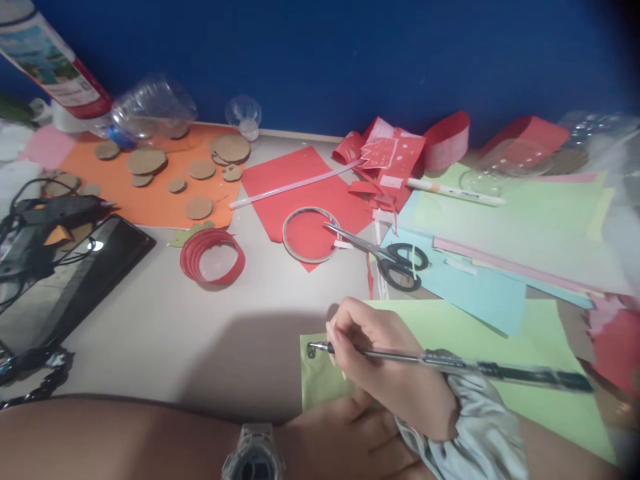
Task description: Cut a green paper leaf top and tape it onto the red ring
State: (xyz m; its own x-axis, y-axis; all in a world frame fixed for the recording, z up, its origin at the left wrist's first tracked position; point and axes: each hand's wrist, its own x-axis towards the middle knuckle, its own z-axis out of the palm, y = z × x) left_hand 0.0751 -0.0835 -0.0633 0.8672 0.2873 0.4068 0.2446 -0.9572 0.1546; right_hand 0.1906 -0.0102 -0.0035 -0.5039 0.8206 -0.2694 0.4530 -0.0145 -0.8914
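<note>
My right hand (387,373) is closed around a pen (450,363) whose tip points left onto a light green paper sheet (530,333) near the table's front edge. My left hand (345,437) lies flat on the lower left part of that sheet, fingers stretched out, partly hidden under the right hand. A watch (253,457) sits on the left wrist. Black-handled scissors (390,257) lie just beyond the green sheet, blades over a ring (310,235) on red paper (310,193).
A red paper ring (213,257) lies at centre left. An orange sheet with cardboard discs (150,180), a glue gun (55,213), a phone (75,273) and plastic bottles (150,107) fill the left. Coloured papers (520,227) and red strips (395,157) crowd the right.
</note>
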